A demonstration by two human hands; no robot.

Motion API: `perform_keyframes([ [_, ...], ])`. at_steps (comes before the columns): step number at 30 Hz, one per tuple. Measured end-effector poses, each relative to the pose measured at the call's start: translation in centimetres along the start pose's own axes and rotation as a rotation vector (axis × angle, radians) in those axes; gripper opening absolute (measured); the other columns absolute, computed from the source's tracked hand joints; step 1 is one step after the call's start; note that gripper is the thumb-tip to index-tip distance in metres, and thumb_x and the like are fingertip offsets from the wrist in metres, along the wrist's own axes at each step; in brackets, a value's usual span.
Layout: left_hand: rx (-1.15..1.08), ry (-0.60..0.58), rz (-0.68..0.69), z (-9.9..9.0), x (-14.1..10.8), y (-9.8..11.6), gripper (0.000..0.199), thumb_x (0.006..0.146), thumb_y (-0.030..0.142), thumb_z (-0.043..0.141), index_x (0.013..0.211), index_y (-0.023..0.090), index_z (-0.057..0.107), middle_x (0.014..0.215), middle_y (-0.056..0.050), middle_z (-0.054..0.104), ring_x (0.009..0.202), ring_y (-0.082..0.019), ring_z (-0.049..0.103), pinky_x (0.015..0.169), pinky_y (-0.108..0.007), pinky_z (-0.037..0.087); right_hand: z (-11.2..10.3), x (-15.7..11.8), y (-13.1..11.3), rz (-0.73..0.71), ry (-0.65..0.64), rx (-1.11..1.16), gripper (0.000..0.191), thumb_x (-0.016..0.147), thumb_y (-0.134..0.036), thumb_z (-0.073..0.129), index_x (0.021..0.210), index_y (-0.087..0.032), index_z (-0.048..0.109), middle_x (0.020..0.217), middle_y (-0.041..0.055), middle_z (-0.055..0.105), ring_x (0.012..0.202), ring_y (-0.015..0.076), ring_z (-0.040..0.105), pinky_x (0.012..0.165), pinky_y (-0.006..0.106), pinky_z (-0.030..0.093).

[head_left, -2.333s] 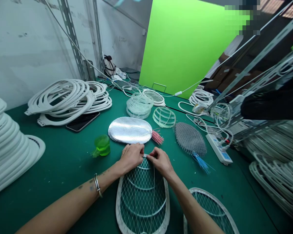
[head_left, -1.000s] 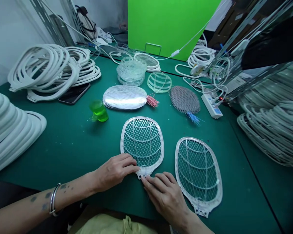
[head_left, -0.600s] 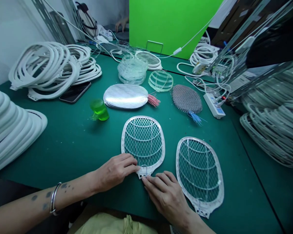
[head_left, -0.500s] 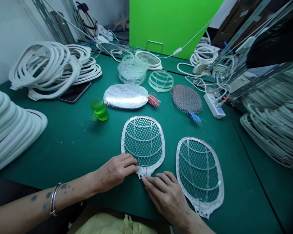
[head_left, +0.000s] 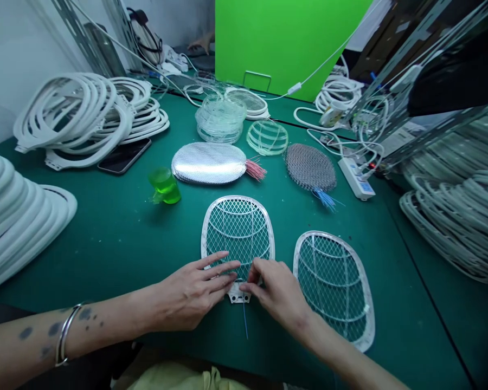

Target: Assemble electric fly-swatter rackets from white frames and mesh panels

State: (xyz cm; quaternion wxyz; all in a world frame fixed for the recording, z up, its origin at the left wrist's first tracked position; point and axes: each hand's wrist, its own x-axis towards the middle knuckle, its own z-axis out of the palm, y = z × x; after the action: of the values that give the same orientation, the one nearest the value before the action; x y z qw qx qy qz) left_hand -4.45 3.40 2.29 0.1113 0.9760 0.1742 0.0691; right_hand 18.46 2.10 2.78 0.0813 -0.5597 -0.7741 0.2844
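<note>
Far L of the L grip, on the green counter: tall stack of smooth white frames. Next, fwd-L of same grip: loose pile of white hoops, dark phone partly under it. Nearer the grip, a short translucent green cylinder; can't tell if it's a container. Metal bangle on L wrist. L grip is wide: palm down, fingers spread & near-straight over lower L of a racket-shaped frame. Frame lies flat btwn both grips, diamond mesh w/ curved ribs; thin blue wire sticks out its neck toward the body. Fwd of both grips: shiny silver mesh oval w/ red strands. R grip is narrow, fingers curled, thumb at frame's neck; can't tell if anything's pinched. Fwd-R of it: coarse dark-grey mesh oval, blue strands. Just R: 2nd frame, similar mesh, neck hidden by forearm. Farther R: white power strip, plugs in.
</note>
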Motion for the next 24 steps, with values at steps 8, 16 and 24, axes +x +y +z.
perform_keyframes([
  [8, -0.121, -0.134, -0.068, 0.0, 1.1, -0.8, 0.042, 0.084, 0.023, 0.055, 0.124, 0.016, 0.063, 0.135, -0.007, 0.059, 0.137, -0.028, 0.04, 0.122, -0.051, 0.002, -0.9, 3.9, -0.7, 0.082, -0.244, -0.147, 0.032, 0.069, -0.029, 0.083, 0.06, -0.022, 0.053, 0.064, -0.002, 0.065, 0.063, 0.02, 0.061, 0.053, 0.029, 0.026],
  [16, -0.158, 0.011, -0.253, -0.5, -0.7, -2.9, 0.046, 0.1, 0.038, 0.042, 0.146, 0.031, 0.038, 0.15, 0.0, 0.04, 0.144, -0.02, 0.028, 0.12, -0.046, 0.019, 0.1, 1.9, 2.6, -0.139, 0.105, -0.275, 0.073, 0.074, -0.06, 0.07, 0.132, -0.022, 0.05, 0.139, 0.0137, 0.051, 0.129, 0.0341, 0.044, 0.099, 0.049, 0.038],
  [24, 0.057, 0.173, -0.543, 3.5, -0.9, -5.5, 0.083, 0.093, 0.057, 0.045, 0.154, 0.016, 0.007, 0.158, -0.013, 0.017, 0.145, -0.029, 0.023, 0.115, -0.044, 0.029, 2.6, 1.2, 6.7, -0.269, 0.255, -0.546, 0.119, 0.075, -0.084, 0.041, 0.154, -0.006, -0.001, 0.152, 0.0226, 0.028, 0.136, 0.0387, 0.035, 0.102, 0.052, 0.04],
])
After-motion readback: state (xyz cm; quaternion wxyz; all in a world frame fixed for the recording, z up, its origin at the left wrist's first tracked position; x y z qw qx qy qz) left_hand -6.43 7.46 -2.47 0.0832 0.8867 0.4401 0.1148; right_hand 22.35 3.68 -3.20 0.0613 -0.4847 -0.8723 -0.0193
